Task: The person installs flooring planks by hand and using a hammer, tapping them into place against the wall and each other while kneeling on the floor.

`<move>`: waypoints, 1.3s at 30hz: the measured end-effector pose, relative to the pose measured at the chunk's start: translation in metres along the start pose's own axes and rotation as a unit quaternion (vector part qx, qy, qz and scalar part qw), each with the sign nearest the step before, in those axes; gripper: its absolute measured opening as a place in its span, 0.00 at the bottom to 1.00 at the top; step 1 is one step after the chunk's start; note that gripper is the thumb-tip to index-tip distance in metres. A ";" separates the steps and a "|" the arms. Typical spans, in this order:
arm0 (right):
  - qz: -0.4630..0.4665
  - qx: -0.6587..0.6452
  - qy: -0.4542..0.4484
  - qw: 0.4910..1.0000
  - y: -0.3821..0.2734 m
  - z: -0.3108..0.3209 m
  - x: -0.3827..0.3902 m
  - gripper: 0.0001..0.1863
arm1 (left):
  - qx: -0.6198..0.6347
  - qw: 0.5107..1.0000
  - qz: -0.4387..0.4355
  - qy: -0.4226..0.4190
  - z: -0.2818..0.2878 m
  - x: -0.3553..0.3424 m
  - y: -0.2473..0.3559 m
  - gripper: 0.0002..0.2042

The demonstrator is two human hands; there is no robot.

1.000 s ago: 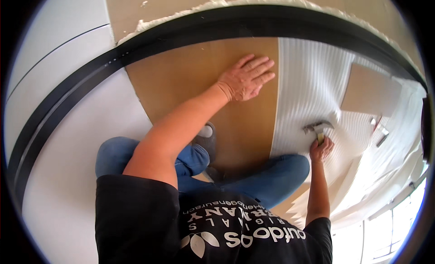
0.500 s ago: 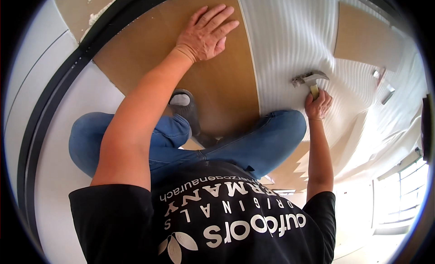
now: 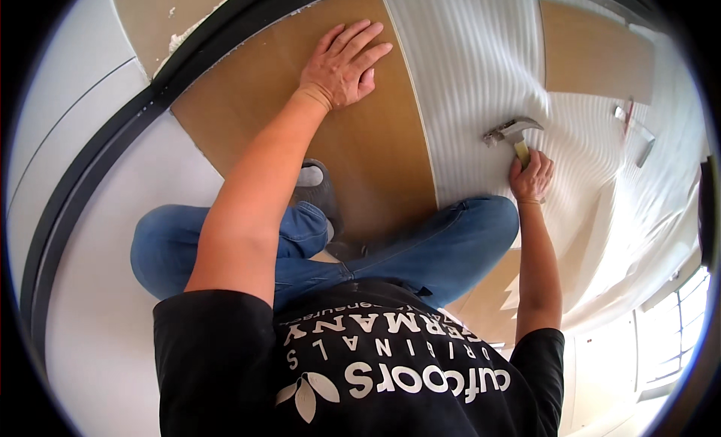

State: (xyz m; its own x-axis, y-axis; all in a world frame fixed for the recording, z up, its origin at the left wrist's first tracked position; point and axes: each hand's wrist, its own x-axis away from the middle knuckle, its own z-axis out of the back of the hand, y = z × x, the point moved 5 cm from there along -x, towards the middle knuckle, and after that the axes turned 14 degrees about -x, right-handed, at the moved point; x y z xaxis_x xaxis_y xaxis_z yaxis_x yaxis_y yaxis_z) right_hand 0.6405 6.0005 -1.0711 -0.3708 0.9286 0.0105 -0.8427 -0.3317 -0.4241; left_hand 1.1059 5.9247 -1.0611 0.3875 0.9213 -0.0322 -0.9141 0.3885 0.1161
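My left hand (image 3: pixel 342 65) lies flat on a brown wood floor board (image 3: pixel 375 137), its fingers stretched toward the far right edge of the board. In my right hand (image 3: pixel 532 176) is a claw hammer (image 3: pixel 517 131), gripped by its light yellowish handle. The metal head hangs over the ribbed white foam underlay (image 3: pixel 458 84) to the right of the board; whether it touches the underlay I cannot tell. My crossed legs in blue jeans (image 3: pixel 443 242) rest at the near end of the board.
A dark metal track (image 3: pixel 98 148) curves along the left, beside a white wall panel (image 3: pixel 56 84). Another brown board (image 3: pixel 597 50) lies on the underlay at the far right. Near it is a metal bar-shaped tool (image 3: pixel 637 135). A bright window (image 3: pixel 676 324) stands at the lower right.
The view has shifted slightly, so the scene sits a little differently in the picture. My left hand stays on the board, and my right hand still holds the hammer in nearly the same place.
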 end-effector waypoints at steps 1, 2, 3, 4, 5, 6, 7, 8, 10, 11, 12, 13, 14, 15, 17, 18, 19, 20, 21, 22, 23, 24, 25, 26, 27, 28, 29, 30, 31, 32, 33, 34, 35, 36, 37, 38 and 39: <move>0.002 -0.001 0.001 1.000 -0.001 0.002 0.000 0.23 | 0.000 1.000 0.004 -0.001 0.000 -0.001 0.001 0.29; 0.005 0.000 0.009 1.000 -0.002 0.004 0.002 0.23 | -0.005 1.000 0.002 0.005 0.001 -0.002 0.004 0.29; 0.001 0.003 0.007 1.000 -0.003 0.004 0.000 0.23 | 0.003 0.998 0.043 0.035 0.003 -0.004 0.000 0.28; -0.003 0.005 0.004 1.000 -0.004 0.003 -0.002 0.23 | 0.011 0.994 0.084 0.064 0.007 -0.006 -0.007 0.26; 0.003 0.006 0.015 1.000 -0.005 0.003 -0.008 0.23 | 0.004 0.994 0.082 0.074 0.009 -0.011 -0.020 0.26; 0.007 0.004 0.016 1.000 -0.007 0.001 -0.007 0.23 | -0.018 0.987 0.132 0.089 0.007 -0.010 -0.038 0.24; 0.013 0.002 0.015 1.000 -0.006 0.001 -0.006 0.23 | -0.039 0.977 0.183 0.104 0.016 -0.010 -0.047 0.22; 0.017 0.002 0.017 1.000 -0.006 0.001 -0.005 0.23 | -0.054 0.980 0.170 0.090 0.022 -0.008 -0.044 0.21; 0.004 0.012 0.019 1.000 -0.005 0.002 -0.002 0.23 | -0.067 0.977 0.193 0.055 0.035 0.010 -0.050 0.21; 0.008 0.009 0.022 1.000 -0.006 0.003 0.000 0.23 | -0.077 0.974 0.214 0.017 0.043 0.021 -0.059 0.21; 0.000 0.014 0.014 1.000 -0.006 0.001 -0.002 0.23 | -0.103 0.966 0.239 0.014 0.044 0.041 -0.071 0.22; -0.009 0.021 0.004 1.000 -0.004 0.000 -0.001 0.23 | -0.105 0.966 0.237 0.019 0.043 0.058 -0.077 0.22; -0.011 0.023 0.009 1.000 -0.003 0.002 0.001 0.23 | -0.108 0.940 0.325 -0.006 0.039 0.080 -0.088 0.22; -0.012 0.025 0.008 1.000 -0.002 0.003 0.003 0.23 | -0.110 0.904 0.412 -0.031 0.045 0.092 -0.092 0.22; -0.018 0.029 0.007 0.999 0.001 0.006 0.005 0.23 | -0.114 0.905 0.405 -0.055 0.047 0.087 -0.082 0.22; -0.018 0.027 0.007 0.999 0.000 0.006 0.006 0.23 | -0.123 0.903 0.403 -0.084 0.049 0.086 -0.077 0.23; -0.018 0.023 0.005 1.000 -0.003 0.005 0.003 0.22 | -0.126 0.902 0.405 -0.085 0.049 0.081 -0.072 0.23; -0.018 0.020 0.003 1.000 -0.006 0.005 0.001 0.22 | -0.111 0.936 0.330 -0.045 0.047 0.064 -0.058 0.23; -0.016 0.019 0.005 1.000 -0.008 0.003 -0.002 0.22 | -0.095 0.963 0.252 -0.004 0.046 0.048 -0.045 0.24; -0.015 0.020 0.004 1.000 -0.008 0.002 -0.002 0.22 | -0.096 0.963 0.252 -0.003 0.043 0.037 -0.041 0.24; -0.015 0.022 0.004 1.000 -0.009 0.001 -0.002 0.23 | -0.095 0.956 0.277 -0.008 0.041 0.028 -0.040 0.26; -0.015 0.024 0.006 1.000 -0.009 0.002 -0.001 0.23 | -0.092 0.949 0.301 -0.012 0.037 0.021 -0.041 0.27; -0.014 0.024 0.009 1.000 -0.009 0.003 0.000 0.22 | -0.091 0.949 0.300 -0.010 0.037 0.019 -0.042 0.27; -0.012 0.024 0.012 1.000 -0.008 0.003 0.000 0.22 | -0.107 0.947 0.302 -0.017 0.038 0.019 -0.043 0.27; -0.015 0.026 0.014 0.999 -0.009 0.005 -0.001 0.22 | -0.122 0.945 0.301 -0.024 0.036 0.018 -0.041 0.28; -0.017 0.018 0.007 1.000 -0.009 0.005 -0.002 0.22 | -0.120 0.927 0.353 -0.036 0.033 0.022 -0.039 0.28; -0.020 0.010 0.001 1.000 -0.010 0.005 -0.002 0.22 | -0.118 0.928 0.351 -0.034 0.031 0.022 -0.034 0.28; -0.021 0.010 0.005 1.000 -0.008 0.006 -0.001 0.21 | -0.145 0.913 0.373 -0.074 0.030 0.019 -0.028 0.29; -0.024 0.015 0.007 1.000 -0.005 0.008 0.000 0.21 | -0.171 0.895 0.395 -0.114 0.031 0.014 -0.021 0.29; -0.028 0.021 0.005 0.999 -0.002 0.011 0.002 0.22 | -0.144 0.931 0.316 -0.114 0.030 -0.004 -0.007 0.29; -0.028 0.022 0.003 0.999 -0.003 0.010 0.002 0.22 | -0.145 0.931 0.316 -0.113 0.029 -0.013 -0.001 0.29; -0.026 0.021 0.002 0.999 -0.005 0.009 0.000 0.22 | -0.118 0.957 0.256 -0.073 0.028 -0.029 0.009 0.29; -0.024 0.021 0.005 0.999 -0.007 0.009 -0.002 0.22 | -0.091 0.976 0.195 -0.031 0.028 -0.044 0.017 0.30; -0.026 0.018 0.002 1.000 -0.007 0.007 -0.003 0.23 | -0.092 0.976 0.196 -0.029 0.025 -0.053 0.017 0.30; -0.026 0.013 -0.001 1.000 -0.008 0.005 -0.004 0.23 | -0.089 0.976 0.197 -0.016 0.023 -0.061 0.015 0.30; -0.019 0.006 0.005 1.000 -0.010 0.003 -0.005 0.23 | -0.087 0.976 0.199 -0.003 0.023 -0.065 0.013 0.30; -0.018 0.005 0.004 1.000 -0.009 0.003 -0.004 0.23 | -0.088 0.976 0.201 -0.004 0.022 -0.066 0.013 0.30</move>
State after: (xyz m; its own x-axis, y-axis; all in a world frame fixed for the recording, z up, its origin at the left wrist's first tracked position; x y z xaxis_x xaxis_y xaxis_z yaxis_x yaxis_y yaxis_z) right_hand 0.6485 5.9994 -1.0645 -0.3374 0.9412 0.0181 -0.8591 -0.3000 -0.4147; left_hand 1.0710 5.8683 -1.0359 -0.0054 0.9999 -0.0111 -0.9984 -0.0060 -0.0555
